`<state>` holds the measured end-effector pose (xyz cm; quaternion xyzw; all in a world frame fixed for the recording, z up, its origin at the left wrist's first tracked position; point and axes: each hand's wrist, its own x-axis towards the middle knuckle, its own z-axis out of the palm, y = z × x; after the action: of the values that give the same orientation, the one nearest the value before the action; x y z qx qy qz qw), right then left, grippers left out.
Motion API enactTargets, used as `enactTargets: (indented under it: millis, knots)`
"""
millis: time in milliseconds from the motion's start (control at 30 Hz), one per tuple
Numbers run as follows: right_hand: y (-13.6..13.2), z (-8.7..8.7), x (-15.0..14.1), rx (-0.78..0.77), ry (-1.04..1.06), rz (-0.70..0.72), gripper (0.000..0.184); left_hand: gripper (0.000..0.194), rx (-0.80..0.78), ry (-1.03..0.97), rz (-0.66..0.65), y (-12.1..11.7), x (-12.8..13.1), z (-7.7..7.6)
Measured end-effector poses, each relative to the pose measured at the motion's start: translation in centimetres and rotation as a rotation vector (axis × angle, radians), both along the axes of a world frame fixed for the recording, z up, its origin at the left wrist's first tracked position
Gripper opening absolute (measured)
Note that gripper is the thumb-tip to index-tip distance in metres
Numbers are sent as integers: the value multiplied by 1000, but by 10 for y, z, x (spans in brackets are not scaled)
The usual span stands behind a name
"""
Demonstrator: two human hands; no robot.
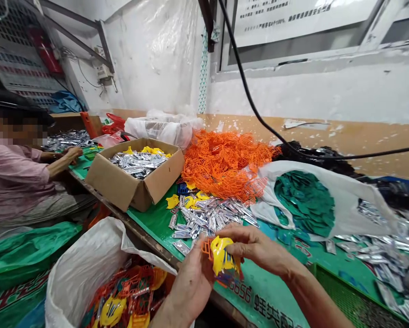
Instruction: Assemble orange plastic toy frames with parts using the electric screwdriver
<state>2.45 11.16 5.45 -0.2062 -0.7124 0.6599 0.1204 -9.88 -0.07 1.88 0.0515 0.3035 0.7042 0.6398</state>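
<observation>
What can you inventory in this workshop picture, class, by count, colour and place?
cardboard box: one, brown, on the green table.
silver foil packets: many, silver, in the box and on the table.
plastic lattice pieces: one heap, orange, behind the packets.
white plastic bag: one, white, right of the heap, holding teal pieces.
white sack: one, white, lower left, holding red and yellow parts.
green crate: one, green, lower right.
co-worker: one, pink shirt, far left.
left hand: one, holding a yellow-and-orange plastic piece.
right hand: one, on the same piece.
</observation>
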Motion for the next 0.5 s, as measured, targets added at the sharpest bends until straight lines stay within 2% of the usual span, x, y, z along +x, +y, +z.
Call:
enactTargets:
  millis: [100,167,267,333,400,500]
  knots:
    - [-5,-4,4,133,37,-89,33,48,172,55,-15,-9,1,-3]
    - [-13,-9,4,253,45,-190,30,60,233,209,14,-14,2,-8]
    - [-29,-21,2,505,7,-398,28,77,174,469,52,-14,6,-14]
    - [-41,-30,1,624,-45,-550,32,71,126,563,76,-11,9,-14]
    - [-50,-34,2,614,-100,-618,39,63,125,629,78,-7,11,-11]
    - [-58,-31,5,465,-108,-611,51,57,131,784,51,-5,13,-7]
